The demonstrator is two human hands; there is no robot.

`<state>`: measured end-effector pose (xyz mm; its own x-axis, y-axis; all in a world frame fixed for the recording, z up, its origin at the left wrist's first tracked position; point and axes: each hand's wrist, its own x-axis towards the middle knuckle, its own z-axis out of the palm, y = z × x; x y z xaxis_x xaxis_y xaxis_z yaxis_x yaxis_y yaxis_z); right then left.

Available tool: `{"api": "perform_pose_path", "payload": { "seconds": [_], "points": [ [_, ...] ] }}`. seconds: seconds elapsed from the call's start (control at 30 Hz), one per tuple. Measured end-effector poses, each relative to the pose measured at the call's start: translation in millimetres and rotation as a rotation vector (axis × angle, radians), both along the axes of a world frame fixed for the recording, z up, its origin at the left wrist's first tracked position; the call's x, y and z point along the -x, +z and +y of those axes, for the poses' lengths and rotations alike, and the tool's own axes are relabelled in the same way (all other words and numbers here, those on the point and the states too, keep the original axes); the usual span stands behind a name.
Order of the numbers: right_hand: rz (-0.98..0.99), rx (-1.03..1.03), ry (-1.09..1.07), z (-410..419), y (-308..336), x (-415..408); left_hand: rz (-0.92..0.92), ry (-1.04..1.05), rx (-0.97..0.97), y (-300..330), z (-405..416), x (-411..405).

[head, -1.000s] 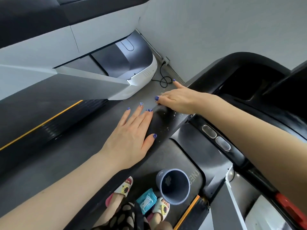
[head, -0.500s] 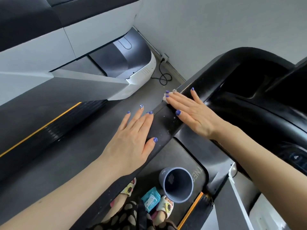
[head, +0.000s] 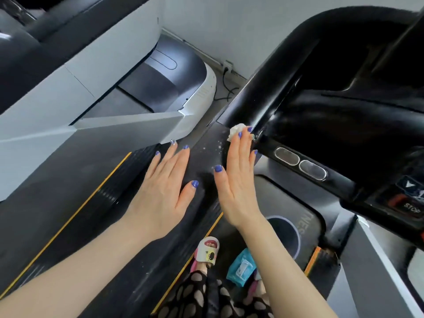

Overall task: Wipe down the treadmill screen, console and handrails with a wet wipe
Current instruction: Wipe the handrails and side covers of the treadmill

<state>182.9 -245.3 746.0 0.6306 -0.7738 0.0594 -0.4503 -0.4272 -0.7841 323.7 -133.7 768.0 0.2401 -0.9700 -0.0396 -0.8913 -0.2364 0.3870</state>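
Note:
A black handrail (head: 206, 161) of the treadmill runs from lower left up to the console (head: 344, 125). My left hand (head: 164, 191) lies flat on the rail with straight fingers. My right hand (head: 237, 177), fingers straight, presses a crumpled white wet wipe (head: 235, 131) against the rail where it meets the console arm. Only the wipe's far end shows past my fingertips. White specks dot the rail between my hands. Two oval metal grip sensors (head: 300, 165) sit on the bar right of my right hand.
A red STOP button (head: 410, 210) is at the right edge. Below on the treadmill deck stand a grey cup (head: 291, 239) and a blue wipes packet (head: 241, 267) beside my sandalled foot (head: 207, 251). A white neighbouring treadmill (head: 128, 104) fills the left, a cable (head: 227, 90) near the wall.
My right hand has slid back along the rail and turned to point straight up it, keeping the wipe under its fingertips. My left hand stays flat on the rail.

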Motion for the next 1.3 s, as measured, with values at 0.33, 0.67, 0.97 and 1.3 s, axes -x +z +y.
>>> {"api": "perform_pose_path", "payload": {
  "seconds": [0.33,0.67,0.97,1.3],
  "points": [
    [-0.331,-0.322,-0.089,54,-18,-5,-0.035,0.021,-0.028,4,0,2],
    [-0.279,-0.329,0.047,63,-26,16,-0.089,0.037,-0.049,6,1,3],
    [-0.169,-0.112,0.033,4,-17,14,-0.071,0.046,-0.016,4,1,4],
    [0.446,0.399,0.522,-67,47,15,0.012,0.038,0.061,1,-2,1]
  ]
}}
